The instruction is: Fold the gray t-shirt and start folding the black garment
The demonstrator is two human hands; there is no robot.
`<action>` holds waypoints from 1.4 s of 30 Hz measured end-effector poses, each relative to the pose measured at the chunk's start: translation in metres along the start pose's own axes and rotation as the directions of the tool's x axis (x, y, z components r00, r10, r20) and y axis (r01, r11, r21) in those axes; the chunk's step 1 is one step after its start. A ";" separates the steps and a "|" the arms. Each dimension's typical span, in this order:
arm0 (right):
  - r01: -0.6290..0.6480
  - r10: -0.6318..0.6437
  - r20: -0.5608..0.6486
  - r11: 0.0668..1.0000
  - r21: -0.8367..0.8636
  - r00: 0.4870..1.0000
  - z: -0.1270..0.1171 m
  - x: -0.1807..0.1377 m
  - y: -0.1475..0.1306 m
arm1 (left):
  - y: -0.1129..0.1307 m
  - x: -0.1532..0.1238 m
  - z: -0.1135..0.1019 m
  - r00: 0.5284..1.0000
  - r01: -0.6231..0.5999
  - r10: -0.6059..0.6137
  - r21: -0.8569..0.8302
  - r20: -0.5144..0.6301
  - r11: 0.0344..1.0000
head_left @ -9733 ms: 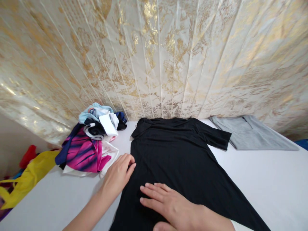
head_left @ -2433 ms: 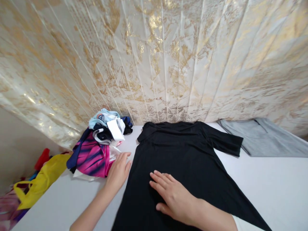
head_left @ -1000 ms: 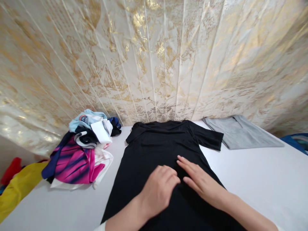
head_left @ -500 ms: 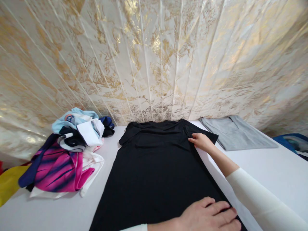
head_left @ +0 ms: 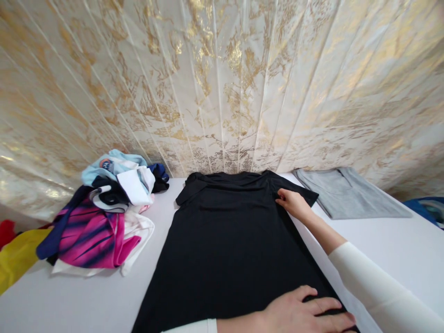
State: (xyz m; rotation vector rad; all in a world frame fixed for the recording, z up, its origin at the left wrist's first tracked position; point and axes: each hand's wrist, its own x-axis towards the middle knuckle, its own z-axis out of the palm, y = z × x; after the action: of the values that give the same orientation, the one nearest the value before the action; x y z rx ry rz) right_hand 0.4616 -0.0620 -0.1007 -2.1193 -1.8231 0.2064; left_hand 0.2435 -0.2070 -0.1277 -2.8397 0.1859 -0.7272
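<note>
A black T-shirt (head_left: 229, 249) lies spread out on the white table, its neck end toward the wall and its lower end running out of view. At the underarm beside the right-hand sleeve, my right hand (head_left: 294, 203) pinches the cloth between thumb and fingers. My left hand (head_left: 298, 312) reaches across the lower part of the shirt and rests on its right side edge, palm down with fingers spread. The bottom of this hand is cut off by the frame.
Crumpled clothes (head_left: 93, 231) are heaped on the left. A folded grey garment (head_left: 357, 194) lies at the back right, close to the black sleeve. Yellow cloth (head_left: 21, 254) shows at the far left, blue cloth (head_left: 425, 208) at the far right. A gold-patterned curtain (head_left: 222, 83) hangs behind the table (head_left: 391, 259).
The view has shifted slightly, so most things appear a little further right. Both hands keep nearly the same places on the black T-shirt; the left hand's fingers look slightly more spread.
</note>
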 end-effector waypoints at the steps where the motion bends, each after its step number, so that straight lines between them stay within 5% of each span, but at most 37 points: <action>1: -0.008 0.008 -0.008 1.000 -0.011 1.000 -0.001 -0.005 -0.002 | -0.002 0.002 -0.004 1.000 -0.001 0.002 -0.025 0.031 1.000; 4: 0.026 -0.031 -0.102 0.998 -0.055 0.994 -0.004 -0.033 -0.015 | -0.014 -0.001 -0.030 0.992 0.045 -0.030 -0.128 0.120 0.991; 7: 0.229 -0.254 -0.234 0.965 -0.128 0.938 -0.002 -0.083 -0.043 | -0.032 -0.030 -0.071 0.951 0.278 -0.237 -0.220 0.197 0.935; 11: 0.464 -0.473 -0.109 0.880 -0.102 0.874 0.015 -0.156 -0.083 | -0.047 -0.106 -0.111 0.691 0.711 -0.652 -0.131 0.312 0.691; 13: 0.512 -0.518 -0.019 0.850 -0.120 0.855 0.024 -0.177 -0.090 | -0.048 -0.144 -0.119 0.564 0.813 -0.769 -0.039 0.301 0.581; 15: 0.494 -0.501 0.003 0.852 -0.172 0.865 0.031 -0.187 -0.084 | -0.047 -0.172 -0.122 0.511 0.839 -0.809 0.039 0.290 0.543; 24: 0.337 -0.408 -0.133 0.867 -0.368 0.903 0.031 -0.200 -0.028 | -0.046 -0.190 -0.121 0.525 0.773 -0.801 0.232 0.288 0.590; 34: 0.486 -0.501 0.005 0.838 -0.246 0.866 0.018 -0.218 -0.058 | -0.008 -0.184 -0.134 0.676 0.640 -0.670 0.205 0.306 0.740; 38: 0.495 -0.508 0.016 0.832 -0.249 0.861 0.016 -0.224 -0.054 | -0.004 -0.187 -0.136 0.682 0.619 -0.656 0.223 0.323 0.753; 42: 0.503 -0.514 0.033 0.822 -0.269 0.857 0.015 -0.229 -0.056 | 0.000 -0.176 -0.140 0.738 0.545 -0.571 0.181 0.359 0.818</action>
State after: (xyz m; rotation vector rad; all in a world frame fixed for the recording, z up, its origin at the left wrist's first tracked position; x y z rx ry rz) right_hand 0.3661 -0.2771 -0.1202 -1.6764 -2.4240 -0.2306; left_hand 0.0222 -0.2003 -0.0886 -2.9026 -0.7787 -0.2025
